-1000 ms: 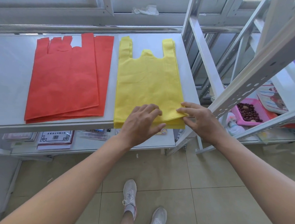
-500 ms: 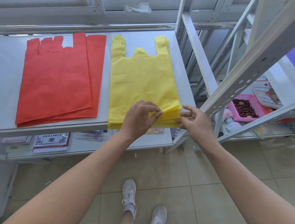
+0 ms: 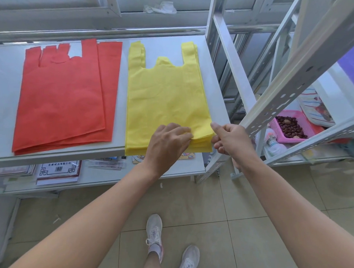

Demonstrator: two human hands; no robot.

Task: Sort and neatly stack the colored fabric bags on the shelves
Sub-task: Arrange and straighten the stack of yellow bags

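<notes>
The left hand [image 3: 167, 142] curls its fingers onto the near right corner of the yellow bags [image 3: 165, 97], stacked on the shelf's [image 3: 121, 103] right half. The right hand [image 3: 231, 139] pinches that corner, thumb on top. On the neighbouring rack, a pink basket [image 3: 287, 140] holds reddish-brown nuts [image 3: 290, 126].

Your left hand [image 3: 167, 145] no longer lies flat on the yellow stack [image 3: 165, 97]. Its fingers have curled in at the stack's near right corner, pinching the top bag and raising it slightly. Your right hand [image 3: 232, 140] has slid off the stack's top to just beside that corner, fingers curled against the edge.
</notes>
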